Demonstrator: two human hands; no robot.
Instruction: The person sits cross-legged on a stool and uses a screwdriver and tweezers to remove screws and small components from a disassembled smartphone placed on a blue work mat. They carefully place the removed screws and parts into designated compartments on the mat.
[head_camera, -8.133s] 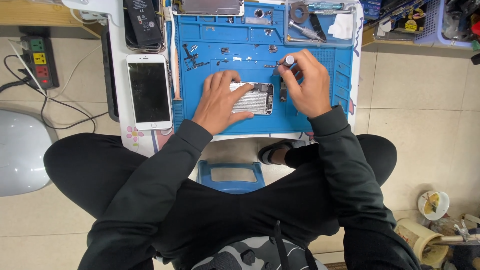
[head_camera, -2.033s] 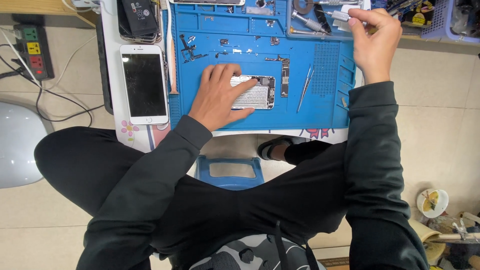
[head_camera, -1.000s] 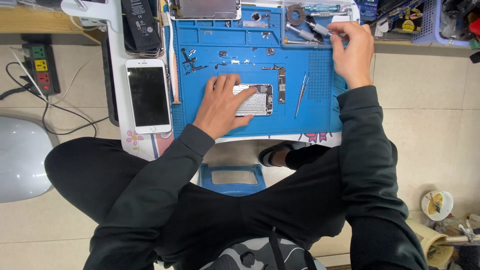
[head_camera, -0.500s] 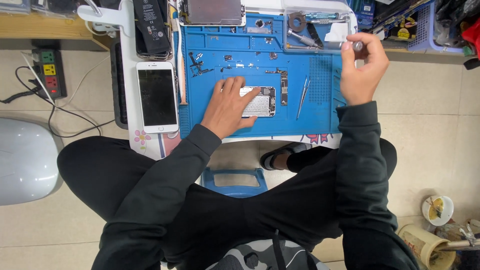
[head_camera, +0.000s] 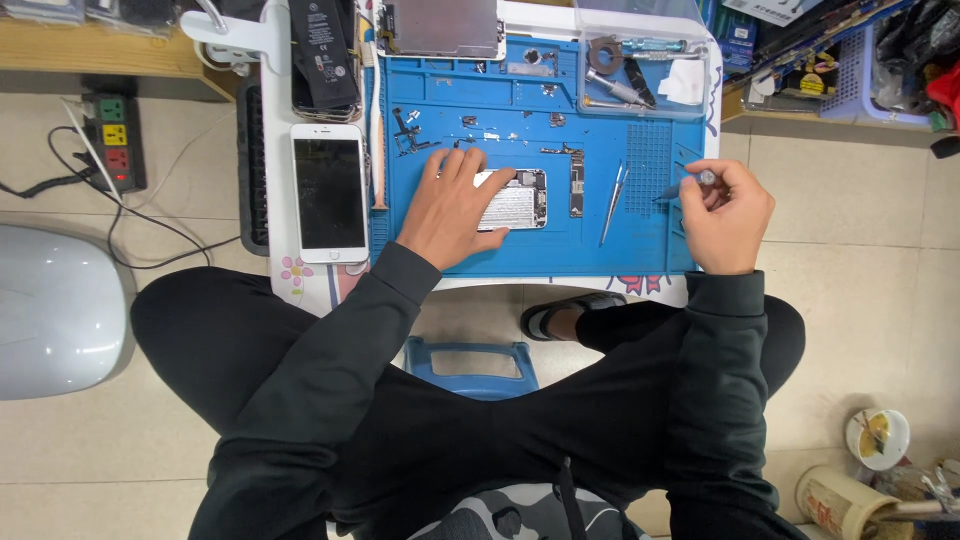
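Left hand (head_camera: 455, 205): laid flat on the opened phone (head_camera: 515, 200), in the middle of the blue mat (head_camera: 520, 100).
Right hand (head_camera: 725, 215): closed around a small screwdriver (head_camera: 688, 184), at the mat's right edge.
Tip: the phone is best kept pressed still.
Nearby: tweezers (head_camera: 612, 190), between the hands.

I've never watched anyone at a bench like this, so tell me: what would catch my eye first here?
First the bright blue work mat on the small white table, strewn with tiny parts. At its middle the left hand lies flat on an opened phone body, while the right hand at the mat's right edge pinches a small screwdriver. Left of the mat lies a whole white phone, its screen dark.
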